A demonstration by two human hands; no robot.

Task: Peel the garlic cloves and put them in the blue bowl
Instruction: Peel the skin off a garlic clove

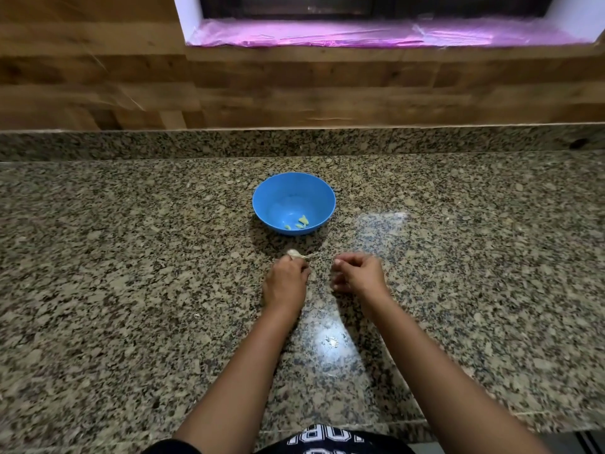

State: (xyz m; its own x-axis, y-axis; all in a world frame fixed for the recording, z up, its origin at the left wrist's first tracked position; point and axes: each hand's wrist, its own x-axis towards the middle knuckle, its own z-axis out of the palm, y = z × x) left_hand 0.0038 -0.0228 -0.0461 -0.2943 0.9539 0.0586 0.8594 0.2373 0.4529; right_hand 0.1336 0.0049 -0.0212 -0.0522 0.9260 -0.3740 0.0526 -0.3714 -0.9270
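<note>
shirt [327,437]: dark w/ white print, bottom edge, nearest me.
forearms: both reach fwd over granite counter [131,290], converging slightly.
left hand [286,280]: knuckles up, fingers curled round garlic clove [293,253]; clove pokes out on far side of fingertips.
right hand [358,273]: just beside left, not touching it. Fingers curled in, blurred. Can't tell if it pinches any skin.
skin strand [311,255]: thin, trails from clove toward right hand, stops short of it.
key relation: clove long axis looks approx left-right, loose end facing right hand. I'd say right hand has the short reach to the strand, pull goes rightward.
blue bowl [288,194]: straight ahead of left hand, near, apart from clove. Left hand is nearer for the drop.
peeled cloves [301,221]: a few, near side of bowl floor.
progress: mid-peel by my read; this clove not bare yet.
far: wood wall [98,77], window sill [360,36] w/ pink film.
</note>
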